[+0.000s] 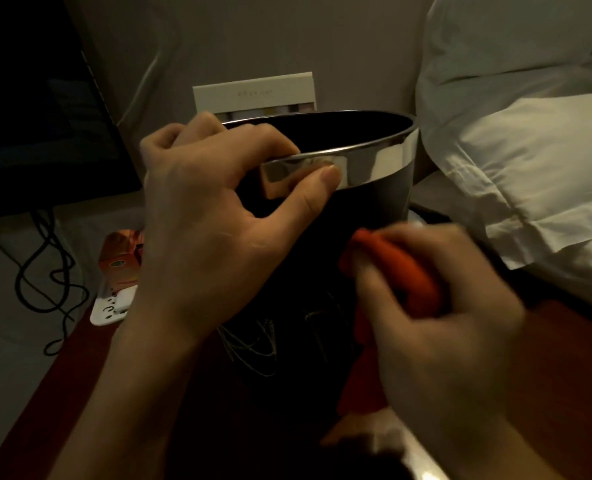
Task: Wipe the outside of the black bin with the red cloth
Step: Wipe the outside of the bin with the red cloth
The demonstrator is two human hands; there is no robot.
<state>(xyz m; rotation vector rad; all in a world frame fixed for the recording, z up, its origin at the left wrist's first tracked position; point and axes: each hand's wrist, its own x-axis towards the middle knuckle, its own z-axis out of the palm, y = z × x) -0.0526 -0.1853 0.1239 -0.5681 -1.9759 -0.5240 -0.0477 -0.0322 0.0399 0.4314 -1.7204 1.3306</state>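
Wiping the side wall of a round black bin [374, 216] with a bunched red cloth [405, 271], I work mid-task beside a bed.

Nearest the camera, my right hand [436, 327], blurred, has its fingers curled round the cloth, pressing it on the bin's right flank; my left hand [204, 216] pinches the shiny chrome rim band [374, 164], thumb outside, fingers inside. The bin stands between my arms on a dark red surface [564, 375]. I judge most of the wall remains; faint pale scratch-like marks show low on its glossy front. White pillows [516, 150] lie beyond.
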